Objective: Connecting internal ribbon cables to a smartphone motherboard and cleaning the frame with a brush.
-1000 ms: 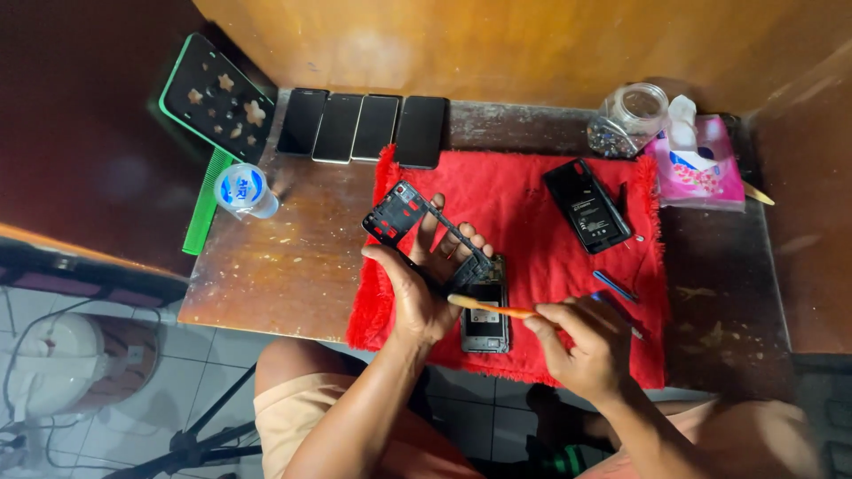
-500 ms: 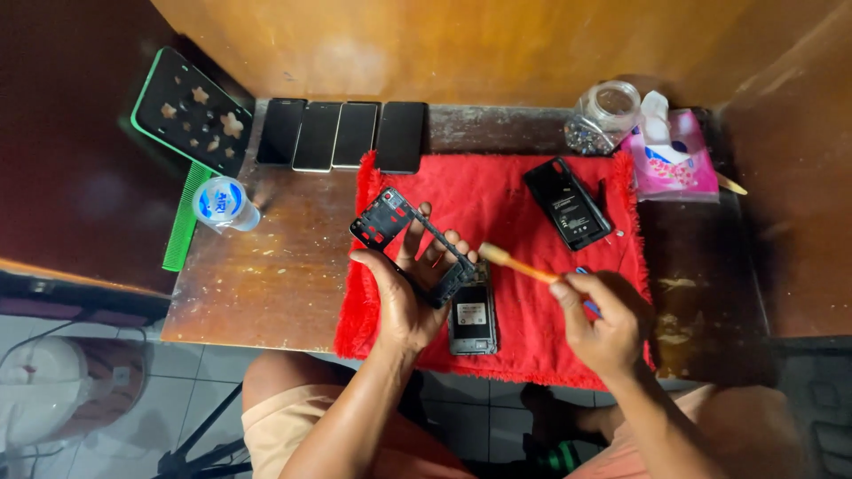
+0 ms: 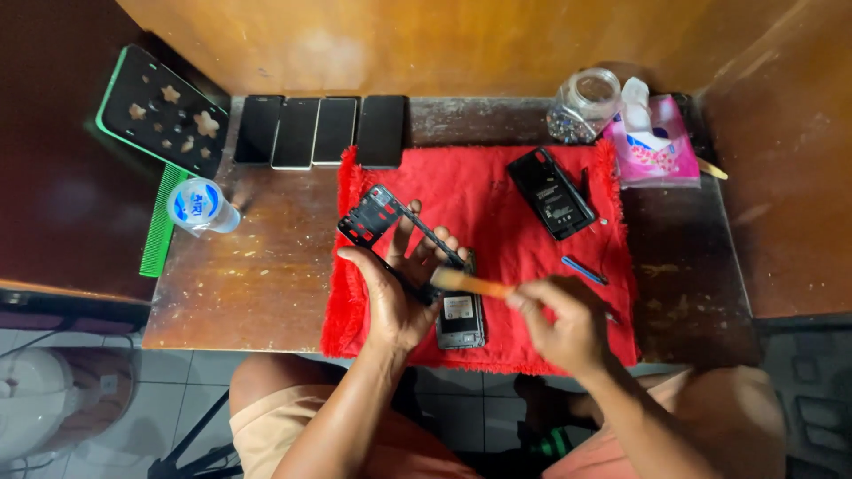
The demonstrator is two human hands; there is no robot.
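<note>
Over the red cloth [image 3: 497, 195], your left hand [image 3: 395, 297] has its grip clamped on a black phone frame [image 3: 390, 226], held tilted just above the cloth with your fingers spread behind it. Your right hand [image 3: 559, 324] pinches a wooden-handled brush [image 3: 470, 284], its bristles at the frame's lower end. Just beneath lies an opened phone [image 3: 460, 319] on the cloth, with a black back cover [image 3: 552, 193] and a blue tool [image 3: 584, 270] farther right. Along the bench [image 3: 257, 284] edge sit four dark phones [image 3: 319, 131], a glass jar [image 3: 584, 106], a pink tissue pack [image 3: 652, 142], a capped cup [image 3: 200, 204] and a green comb [image 3: 160, 226]
</note>
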